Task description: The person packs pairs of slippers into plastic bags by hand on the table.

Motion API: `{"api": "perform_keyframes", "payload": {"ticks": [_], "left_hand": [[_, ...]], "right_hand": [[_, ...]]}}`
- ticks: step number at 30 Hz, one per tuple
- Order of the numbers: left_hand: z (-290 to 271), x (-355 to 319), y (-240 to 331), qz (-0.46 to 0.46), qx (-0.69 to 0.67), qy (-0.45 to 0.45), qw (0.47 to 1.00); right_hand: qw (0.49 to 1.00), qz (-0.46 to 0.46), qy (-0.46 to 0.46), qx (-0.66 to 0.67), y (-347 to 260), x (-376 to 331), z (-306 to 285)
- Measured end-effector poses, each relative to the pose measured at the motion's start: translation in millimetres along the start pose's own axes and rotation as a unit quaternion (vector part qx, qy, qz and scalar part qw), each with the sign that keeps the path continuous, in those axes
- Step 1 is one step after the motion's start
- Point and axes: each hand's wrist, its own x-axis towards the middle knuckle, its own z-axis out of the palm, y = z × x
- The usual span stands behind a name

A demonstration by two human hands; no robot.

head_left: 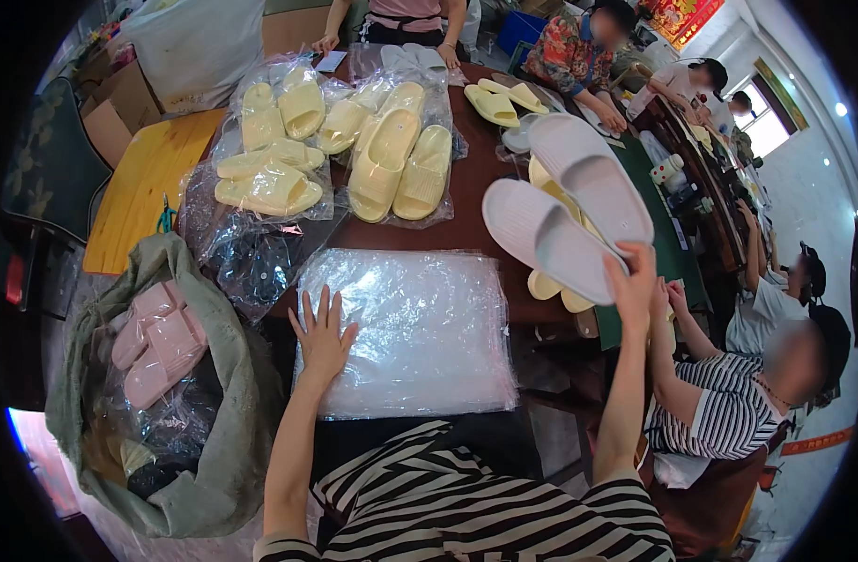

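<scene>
My left hand lies with spread fingers on the left part of a stack of clear plastic bags in front of me. On the right, my right hand grips a pair of pale grey-lilac slippers near their heel ends, held up above the table. Below them, partly hidden, are yellow slippers. Beyond the bag stack lie several pairs of yellow slippers in clear bags. Dark bagged slippers are just left of the stack.
At my left stands an open green sack holding bagged pink slippers. Behind it are a yellow wooden board and green-handled scissors. More yellow slippers lie at the far right. A co-worker in stripes sits close on my right; others work farther back.
</scene>
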Motion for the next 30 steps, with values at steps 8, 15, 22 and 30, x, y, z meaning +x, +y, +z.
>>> {"api": "perform_keyframes", "payload": {"ticks": [8,15,22,30], "left_hand": [[-2.8,1.8,2.1,-0.008,-0.008,-0.009,1.0],[-6.0,3.0,1.6,-0.011,-0.01,-0.009,1.0],[-4.1,5.2,2.7,-0.006,-0.023,0.003,1.0],[-5.0,1.1,-0.6,-0.02,-0.021,-0.014,0.999]], "right_hand": [[0.985,-0.077,0.032,-0.149,-4.5,36.7,130.4],[0.976,-0.034,0.025,-0.214,9.9,55.6,181.2],[0.975,0.066,0.068,-0.199,28.0,58.1,224.0],[0.966,0.093,-0.083,-0.227,46.9,30.1,256.9]]}}
